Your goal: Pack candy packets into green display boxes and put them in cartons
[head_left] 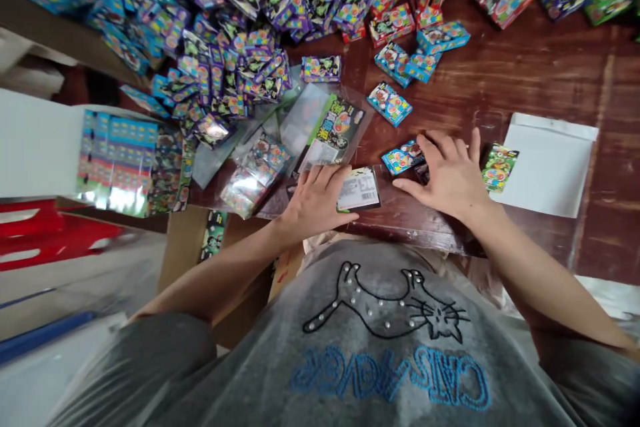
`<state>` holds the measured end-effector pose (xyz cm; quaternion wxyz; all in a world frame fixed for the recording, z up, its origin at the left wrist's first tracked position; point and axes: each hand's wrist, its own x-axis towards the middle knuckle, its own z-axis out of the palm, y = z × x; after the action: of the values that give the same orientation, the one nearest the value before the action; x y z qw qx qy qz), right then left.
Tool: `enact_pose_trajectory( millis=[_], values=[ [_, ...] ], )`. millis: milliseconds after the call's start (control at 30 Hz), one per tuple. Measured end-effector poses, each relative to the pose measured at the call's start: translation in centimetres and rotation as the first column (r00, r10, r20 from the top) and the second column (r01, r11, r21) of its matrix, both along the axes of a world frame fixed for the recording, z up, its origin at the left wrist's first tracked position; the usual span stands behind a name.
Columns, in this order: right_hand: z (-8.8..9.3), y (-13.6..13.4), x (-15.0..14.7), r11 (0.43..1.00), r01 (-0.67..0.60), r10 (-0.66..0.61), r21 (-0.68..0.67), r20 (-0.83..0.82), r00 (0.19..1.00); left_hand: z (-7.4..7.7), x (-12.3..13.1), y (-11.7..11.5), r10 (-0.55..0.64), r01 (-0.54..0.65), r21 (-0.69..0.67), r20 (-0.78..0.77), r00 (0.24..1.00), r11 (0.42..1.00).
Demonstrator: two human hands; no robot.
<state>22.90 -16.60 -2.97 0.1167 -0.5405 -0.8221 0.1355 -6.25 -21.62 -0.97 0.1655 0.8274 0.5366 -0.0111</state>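
Both forearms reach forward from the body, wrists low at the near edge of the tabletop [550, 67]. The left hand [317, 203] curls around a labelled pack [359, 188], pinching it with the thumb along its near side. The right hand [450, 173] lies palm down, fingers spread and gripping nothing. Its fingertips touch a small blue box [401, 158], and a green pack [500, 167] lies just beside it.

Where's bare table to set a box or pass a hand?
Free: bare wood between white sheet and loose blue boxes, and right of the sheet. Crowded: box heap and clear bags left; around left hand and right hand.
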Motion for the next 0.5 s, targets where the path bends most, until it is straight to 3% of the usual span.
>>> enact_pose_trajectory(
  millis=[133, 200, 300, 400, 500],
  values=[
    [0.3, -0.2, -1.1, 0.993, 0.118, -0.119, 0.01, 0.045, 0.992, -0.2, 0.0, 0.0, -0.007, 0.007, -0.001, 0.022, 1.0, 1.0],
    [0.4, -0.2, -1.0, 0.994, 0.103, -0.104, 0.02, 0.009, 0.995, -0.3, 0.0, 0.0, 0.009, -0.009, 0.012, 0.029, 1.0, 1.0],
    [0.4, -0.7, -0.5, 0.993, -0.12, 0.119, -0.002, -0.095, 0.988, -0.1, -0.2, 0.2, 0.03, -0.03, 0.019, 0.039, 0.999, 0.999],
    [-0.1, -1.5, -0.2, 0.925, -0.375, 0.354, -0.062, -0.222, 0.909, -0.1, -0.4, 0.6, -0.028, 0.028, 0.008, 0.043, 0.999, 1.0],
    [-0.6, -1.8, -0.1, 0.885, -0.456, 0.416, -0.1, -0.273, 0.867, -0.6, -0.5, 1.1, -0.107, 0.108, -0.009, 0.063, 0.992, 0.994]
  ],
)
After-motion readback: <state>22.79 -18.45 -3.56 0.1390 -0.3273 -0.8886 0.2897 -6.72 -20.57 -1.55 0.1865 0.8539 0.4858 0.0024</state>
